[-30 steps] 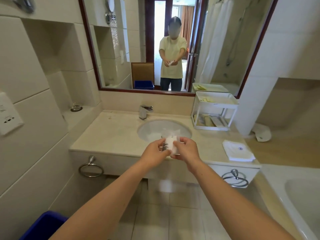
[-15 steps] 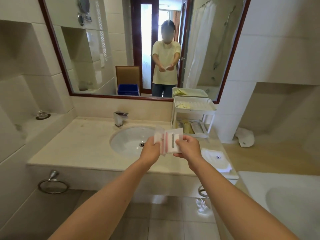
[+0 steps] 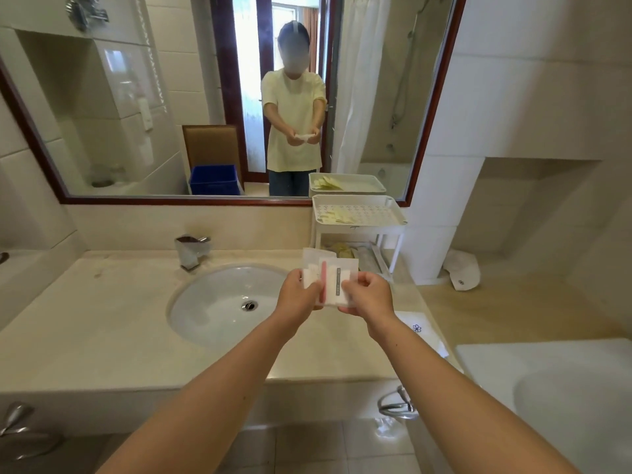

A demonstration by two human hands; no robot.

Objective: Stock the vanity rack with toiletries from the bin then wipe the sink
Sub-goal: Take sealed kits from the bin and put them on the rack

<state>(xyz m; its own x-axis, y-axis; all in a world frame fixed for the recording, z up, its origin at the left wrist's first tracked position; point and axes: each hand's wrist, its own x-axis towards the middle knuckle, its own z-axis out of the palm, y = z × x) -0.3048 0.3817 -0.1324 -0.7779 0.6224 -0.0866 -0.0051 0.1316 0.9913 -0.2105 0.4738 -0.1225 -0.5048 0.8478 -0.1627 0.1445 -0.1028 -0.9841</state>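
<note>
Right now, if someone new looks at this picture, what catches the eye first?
The left hand and right hand together hold a small bunch of white packets above the counter, between the round sink and the white two-tier rack. Behind them, the big mirror reflects the person and a blue bin.

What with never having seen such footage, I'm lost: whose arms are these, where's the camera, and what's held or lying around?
No machine here: a person wears one camera on the head, looking down at their own bare arms; the mirror reflects that person. The left hand and right hand together pinch flat white packets, one with a pink strip, by the sink. On the counter stand a tap, a white two-tier rack holding yellowish sachets, and a folded white cloth.
</note>
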